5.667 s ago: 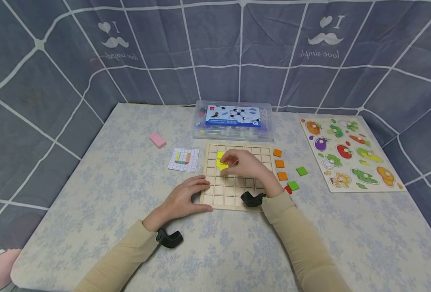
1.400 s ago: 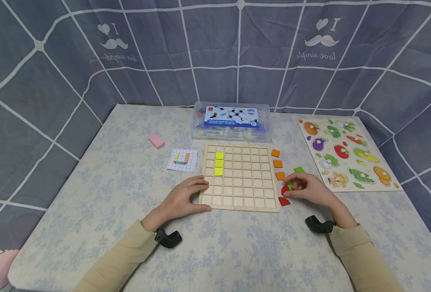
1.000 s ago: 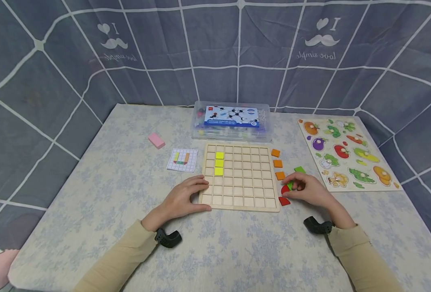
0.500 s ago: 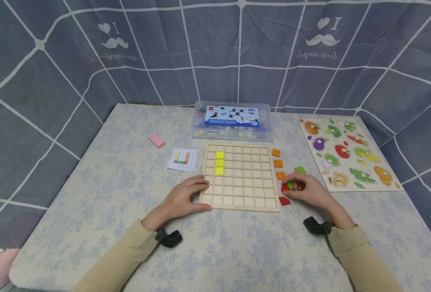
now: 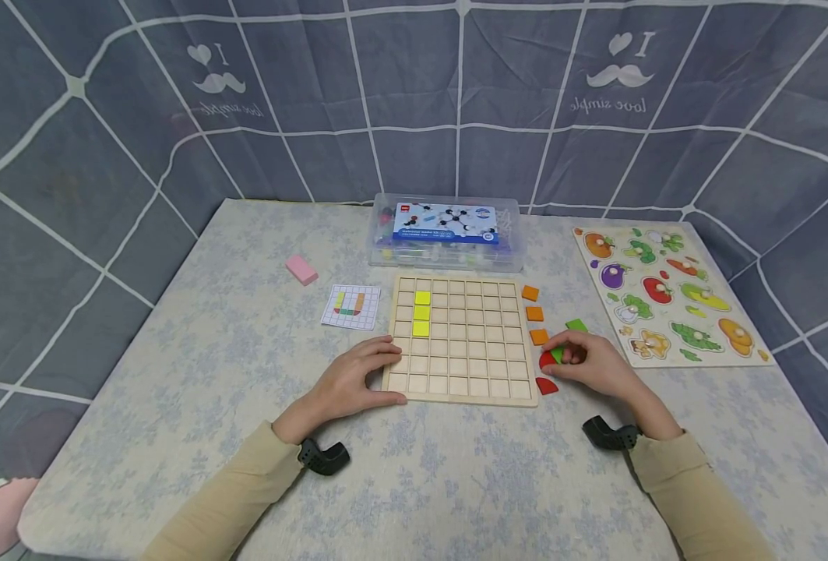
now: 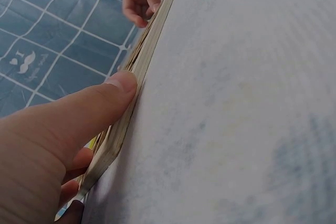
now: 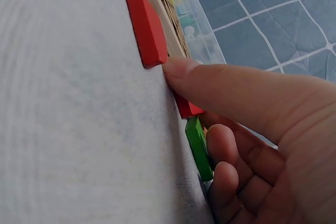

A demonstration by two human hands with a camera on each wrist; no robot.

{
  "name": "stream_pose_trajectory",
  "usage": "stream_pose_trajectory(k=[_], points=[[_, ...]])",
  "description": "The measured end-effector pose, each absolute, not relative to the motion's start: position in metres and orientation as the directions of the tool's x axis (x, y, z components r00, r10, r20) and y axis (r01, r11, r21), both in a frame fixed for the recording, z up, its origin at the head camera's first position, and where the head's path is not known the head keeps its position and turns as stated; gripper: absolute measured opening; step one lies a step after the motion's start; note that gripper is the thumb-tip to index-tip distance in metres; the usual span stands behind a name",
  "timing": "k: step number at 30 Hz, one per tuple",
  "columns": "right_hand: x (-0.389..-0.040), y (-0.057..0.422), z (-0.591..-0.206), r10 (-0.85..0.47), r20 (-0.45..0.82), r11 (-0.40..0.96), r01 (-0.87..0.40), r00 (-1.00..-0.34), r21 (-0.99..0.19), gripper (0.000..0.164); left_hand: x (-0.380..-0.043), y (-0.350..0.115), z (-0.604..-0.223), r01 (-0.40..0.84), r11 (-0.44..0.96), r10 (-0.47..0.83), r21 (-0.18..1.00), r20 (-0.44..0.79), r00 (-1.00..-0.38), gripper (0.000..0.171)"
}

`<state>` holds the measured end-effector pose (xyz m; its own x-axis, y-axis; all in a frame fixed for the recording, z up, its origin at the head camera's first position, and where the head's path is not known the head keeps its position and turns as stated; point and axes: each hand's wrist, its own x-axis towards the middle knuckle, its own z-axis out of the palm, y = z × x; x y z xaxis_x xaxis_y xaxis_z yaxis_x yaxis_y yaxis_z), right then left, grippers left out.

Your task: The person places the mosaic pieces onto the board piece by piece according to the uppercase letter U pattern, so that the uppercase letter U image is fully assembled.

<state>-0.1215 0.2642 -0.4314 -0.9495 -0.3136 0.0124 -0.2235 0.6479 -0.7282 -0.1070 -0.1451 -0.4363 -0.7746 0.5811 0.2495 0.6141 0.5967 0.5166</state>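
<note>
Left hand (image 5: 349, 379): at the near left corner of the board (image 5: 466, 340); thumb against the near edge, fingers at the left edge; the grip is spread around that corner and holds the board.
Right hand (image 5: 589, 365): just right of the board, low over the counter (image 5: 456, 475); the grip is narrow — thumb and forefinger pinch the red piece (image 5: 547, 361); the other fingers are curled.
Red piece: off the board, beside its right edge; partly covered by the thumb in the right wrist view.
Second red piece (image 5: 546, 386): nearer the person, just beside the board's near right corner; close to the thumb tip.
Green tiles (image 5: 576, 326): two; one lies beyond the right hand, the other is just beside the pinched red piece and partly hidden by the fingers.
Yellow tiles (image 5: 421, 312): three, set in the board; second column from the left, second to fourth rows from the far edge.
Orange tiles (image 5: 534, 313): three in a line along the board's right side, apart from one another.
Card (image 5: 350, 308): left of the board; a grid with a U in yellow, red, green and orange.
Pink block (image 5: 301, 269): farther left, beyond the card.
Box (image 5: 445, 232): clear plastic, just behind the board.
Puzzle (image 5: 673, 300): vegetable pictures, far right — well apart from the board.
</note>
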Motion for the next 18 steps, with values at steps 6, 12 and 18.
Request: stream_pose_trajectory(k=[6, 12, 18], points=[[-0.1207, 0.2632, -0.4311, -0.295, 0.015, 0.634, -0.208, -0.955, -0.745, 0.028, -0.1067, -0.1451, -0.4361, 0.609, 0.595, 0.578, 0.525, 0.247, -0.778, 0.064], [-0.1209, 0.2624, -0.4288, -0.265, 0.02, 0.652, -0.194, -0.964, -0.733, 0.026, -0.1072, -0.1451, -0.4369, 0.611, 0.593, 0.579, 0.525, 0.249, -0.776, 0.064], [-0.1229, 0.2642, -0.428, -0.273, 0.03, 0.628, -0.202, -0.962, -0.752, 0.024, -0.1077, -0.1455, -0.4377, 0.617, 0.587, 0.582, 0.524, 0.256, -0.772, 0.063]])
